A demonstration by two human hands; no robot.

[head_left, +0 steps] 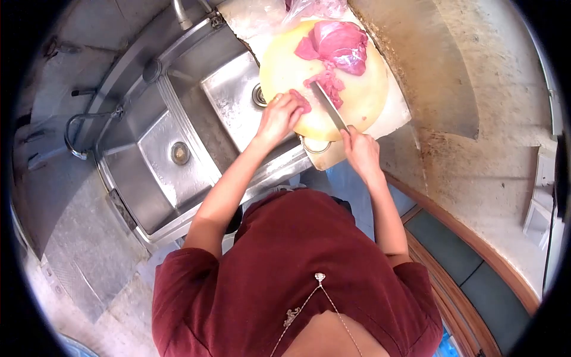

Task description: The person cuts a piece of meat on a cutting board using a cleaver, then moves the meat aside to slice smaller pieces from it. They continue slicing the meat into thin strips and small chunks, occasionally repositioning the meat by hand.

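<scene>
A round yellowish cutting board (279,59) lies on the counter with raw red meat on it. My right hand (361,152) is closed around the handle of a knife (329,107), whose blade points up and to the left across the board. Pieces of cut meat (331,84) lie against the blade's right side. Farther back on the board sits a large chunk of meat (340,44). At the board's left edge, my left hand (280,118) has its fingers curled on a small piece of meat (302,102).
Left of the board is a steel double sink with a near basin (226,89) and a farther basin (157,154). A tap (182,16) stands behind, another tap (74,134) at far left. A clear plastic bag (312,8) lies behind the board. A stained wall (440,71) rises on the right.
</scene>
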